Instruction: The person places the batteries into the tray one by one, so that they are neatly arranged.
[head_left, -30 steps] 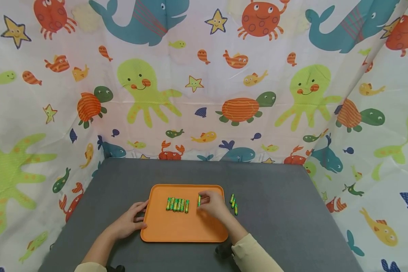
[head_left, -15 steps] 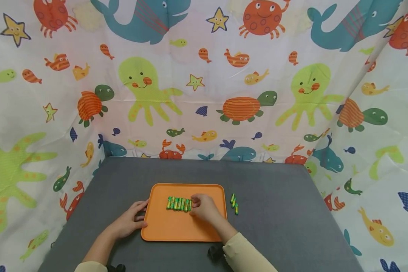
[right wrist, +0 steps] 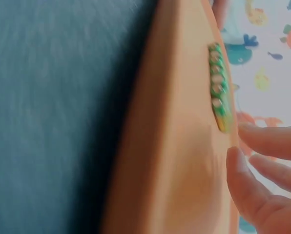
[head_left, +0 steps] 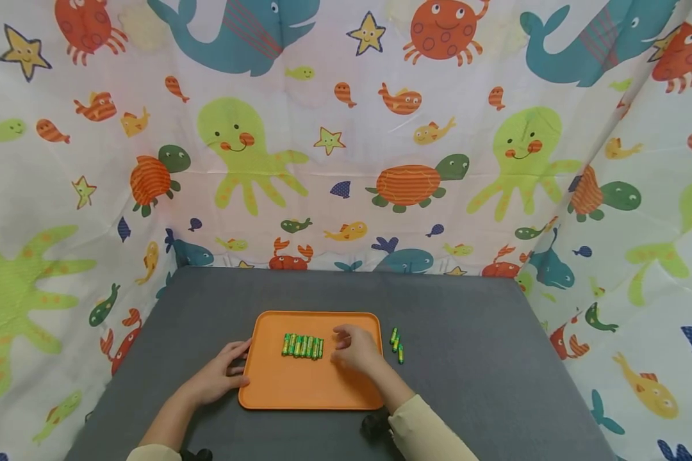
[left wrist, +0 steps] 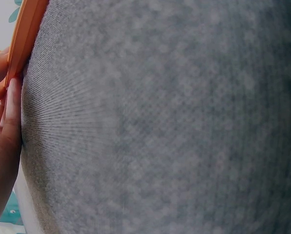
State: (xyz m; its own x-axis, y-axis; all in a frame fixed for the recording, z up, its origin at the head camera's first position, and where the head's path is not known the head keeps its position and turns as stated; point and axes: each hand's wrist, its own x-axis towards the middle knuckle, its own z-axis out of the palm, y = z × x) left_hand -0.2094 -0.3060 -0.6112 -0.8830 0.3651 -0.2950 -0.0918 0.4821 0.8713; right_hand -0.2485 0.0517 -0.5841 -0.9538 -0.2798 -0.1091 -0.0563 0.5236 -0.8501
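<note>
In the head view, a row of several small green-and-yellow batteries lies side by side on the orange tray. Just right of the row, my right hand hovers over the tray with thumb and fingers parted and nothing between them. The right wrist view shows the fingertips apart from the end of the battery row. My left hand rests against the tray's left edge, thumb and fingers spread along it. In the left wrist view its fingers touch the tray's outer wall.
Three more loose batteries lie on the grey table to the right of the tray. Behind and at the sides hangs a curtain printed with sea animals.
My right hand brought one battery leftward to the right end of the row, let it go there, then drew back slightly to the right. The left hand stayed at the tray.
</note>
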